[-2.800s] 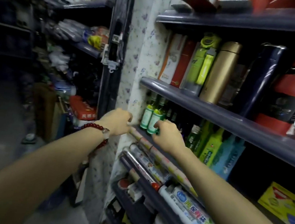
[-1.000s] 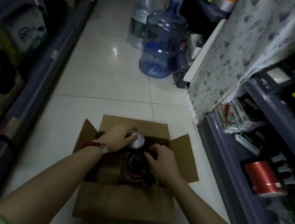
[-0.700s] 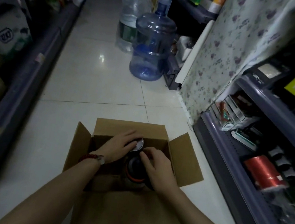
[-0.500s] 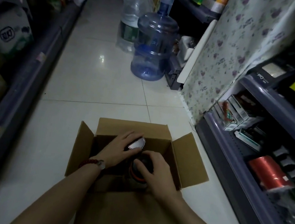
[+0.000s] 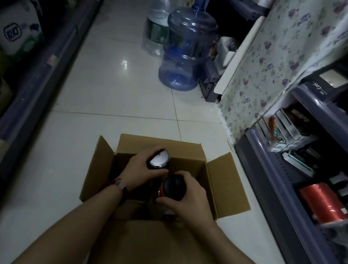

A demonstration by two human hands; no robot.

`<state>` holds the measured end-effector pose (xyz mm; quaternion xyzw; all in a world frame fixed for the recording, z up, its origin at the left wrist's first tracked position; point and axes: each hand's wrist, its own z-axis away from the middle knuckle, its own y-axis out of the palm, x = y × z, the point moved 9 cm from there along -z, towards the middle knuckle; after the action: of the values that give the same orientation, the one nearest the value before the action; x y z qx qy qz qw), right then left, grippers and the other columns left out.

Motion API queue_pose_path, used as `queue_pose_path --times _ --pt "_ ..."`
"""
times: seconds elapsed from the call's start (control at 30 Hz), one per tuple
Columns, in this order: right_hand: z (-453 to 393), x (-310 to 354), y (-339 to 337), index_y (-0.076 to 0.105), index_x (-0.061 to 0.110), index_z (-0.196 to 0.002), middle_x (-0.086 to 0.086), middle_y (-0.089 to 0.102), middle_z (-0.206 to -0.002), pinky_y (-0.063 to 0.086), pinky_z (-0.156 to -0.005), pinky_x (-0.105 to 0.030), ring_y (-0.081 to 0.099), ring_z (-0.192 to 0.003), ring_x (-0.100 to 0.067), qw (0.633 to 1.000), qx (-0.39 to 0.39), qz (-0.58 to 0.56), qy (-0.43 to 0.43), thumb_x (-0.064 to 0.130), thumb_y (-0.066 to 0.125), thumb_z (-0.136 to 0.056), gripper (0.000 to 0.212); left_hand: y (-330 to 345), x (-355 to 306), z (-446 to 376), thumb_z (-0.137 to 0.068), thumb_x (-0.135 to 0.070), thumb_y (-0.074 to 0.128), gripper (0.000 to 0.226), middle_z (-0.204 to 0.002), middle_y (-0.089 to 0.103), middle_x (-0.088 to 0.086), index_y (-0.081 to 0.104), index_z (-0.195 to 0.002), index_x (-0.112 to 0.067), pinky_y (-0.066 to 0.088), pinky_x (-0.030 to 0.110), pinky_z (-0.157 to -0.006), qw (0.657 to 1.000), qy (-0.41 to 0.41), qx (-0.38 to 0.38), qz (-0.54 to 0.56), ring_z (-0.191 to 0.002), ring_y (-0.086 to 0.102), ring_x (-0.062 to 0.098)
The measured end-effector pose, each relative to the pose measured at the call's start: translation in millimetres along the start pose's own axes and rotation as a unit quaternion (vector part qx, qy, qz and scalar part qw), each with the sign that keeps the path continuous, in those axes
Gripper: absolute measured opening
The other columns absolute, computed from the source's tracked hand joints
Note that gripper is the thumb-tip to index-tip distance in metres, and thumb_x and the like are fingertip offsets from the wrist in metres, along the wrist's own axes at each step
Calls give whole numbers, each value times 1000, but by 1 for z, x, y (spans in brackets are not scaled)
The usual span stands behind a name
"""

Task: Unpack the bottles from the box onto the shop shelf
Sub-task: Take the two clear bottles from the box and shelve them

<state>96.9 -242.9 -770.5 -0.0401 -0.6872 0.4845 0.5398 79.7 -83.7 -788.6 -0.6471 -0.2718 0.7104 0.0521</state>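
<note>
I'm seeing the left hand (image 5: 141,167) gripping the silver-capped bottle (image 5: 158,160) inside the box (image 5: 226,184). The right hand (image 5: 190,199) is gripping the black-capped bottle (image 5: 173,187) just beside it.

The aisle was dim, and the shelves (image 5: 345,133) at both frame edges sank into near-black shadow. A small ceiling-light glare sat on the glossy floor tiles (image 5: 124,64) at upper centre. Wide-angle distortion bowed the edges, and the box (image 5: 152,247) interior was murky.
</note>
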Motion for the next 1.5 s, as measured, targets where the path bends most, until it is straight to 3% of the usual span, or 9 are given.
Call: queue_pose_path --times 0.1,0.27,0.43,0.7,0.87,1.1,1.27,1.37,1.5 --pt "-1 3 -2 45 30 -125 10 53 -127 49 -94 -22 51 -117 -9 1000 19 9 -6 42 79 -70 65 -1 -1 2 -75 -28 78 70 -139 52 -5 47 -138 -27 40 29 -107 1000 -7 -18 -8 -128 47 12" --pt "-3 2 -17 48 24 -124 6 58 -124 48 -89 -17 55 -115 -10 1000 -1 0 -11 35 79 -73 60 -3 -5 3 -73 -24 81 71 -138 55 -2 49 -137 -25 37 19 -101 998 -34 -59 -9 -128 49 13" --pt "-14 0 -39 50 22 -123 5 60 -122 47 -85 -14 56 -112 -10 999 -8 20 -24 34 81 -72 60 -6 -6 2 -70 -27 82 72 -133 59 -1 52 -135 -25 44 29 -106 995 -48 -76 -30 -124 53 14" --pt "-27 7 -77 53 20 -118 1 63 -115 54 -84 -23 59 -107 -14 1000 2 27 -14 38 82 -69 60 -26 -39 6 -70 -25 83 72 -131 60 -2 52 -135 -24 45 25 -101 994 -83 -76 -8 -119 56 13" --pt "-28 49 -127 51 27 -114 9 62 -111 49 -77 -15 59 -103 -11 1000 17 12 -1 43 83 -65 61 -62 -113 13 -68 -28 84 70 -128 62 -4 55 -133 -25 39 13 -94 989 -97 -102 -37 -107 53 2" --pt "-27 152 -239 48 20 -124 -2 61 -121 52 -89 -27 58 -110 -19 1000 1 1 2 42 83 -67 71 -133 -240 16 -66 -28 85 67 -123 65 -4 60 -128 -27 43 20 -101 987 -112 -113 -28 -109 58 7" --pt "-29 227 -330 53 18 -116 -3 64 -112 47 -81 -20 59 -105 -18 1000 -10 -23 11 42 83 -66 63 -185 -347 10 -63 -30 85 70 -116 64 -12 59 -127 -29 45 27 -105 989 -101 -109 -19 -108 60 4" --pt "-27 276 -389 56 18 -113 4 61 -100 40 -68 -8 57 -95 -12 999 -19 -34 2 41 83 -67 59 -213 -416 4 -57 -39 83 73 -112 63 -15 59 -126 -32 47 31 -104 990 -87 -105 -26 -108 61 4" --pt "-23 332 -469 60 18 -106 9 59 -92 38 -59 -1 57 -88 -7 998 -35 -50 -9 36 85 -65 51 -244 -510 -2 -59 -37 84 75 -112 64 -11 57 -128 -30 47 26 -100 990 -73 -116 -34 -106 60 5"
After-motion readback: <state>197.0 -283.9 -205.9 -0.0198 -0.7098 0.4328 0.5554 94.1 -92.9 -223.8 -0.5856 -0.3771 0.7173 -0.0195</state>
